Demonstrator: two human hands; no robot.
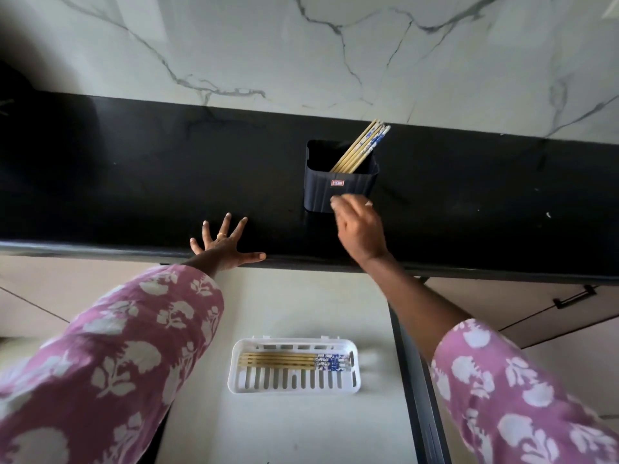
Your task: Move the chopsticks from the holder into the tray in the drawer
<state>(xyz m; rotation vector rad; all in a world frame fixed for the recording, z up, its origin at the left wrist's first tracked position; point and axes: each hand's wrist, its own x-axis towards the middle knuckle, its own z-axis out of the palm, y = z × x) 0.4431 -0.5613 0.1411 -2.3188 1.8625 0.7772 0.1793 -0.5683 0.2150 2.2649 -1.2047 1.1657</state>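
A dark ribbed holder [338, 192] stands on the black counter. Several bamboo chopsticks with blue-and-white ends [361, 147] lean in it toward the back right. My right hand [360, 229] is raised just in front of the holder's lower front wall, fingers loosely curled and blurred, holding nothing I can see. My left hand [222, 247] lies flat on the counter's front edge with fingers spread. Below, in the open drawer, a white slotted tray [294, 383] holds several chopsticks [294, 360] lying side by side along its far side.
The black counter [134, 182] runs across the view under a white marble wall [301, 55]. The drawer's pale floor [301, 313] surrounds the tray, with a dark drawer side rail [418, 380] at right. A cabinet handle [574, 298] shows at right.
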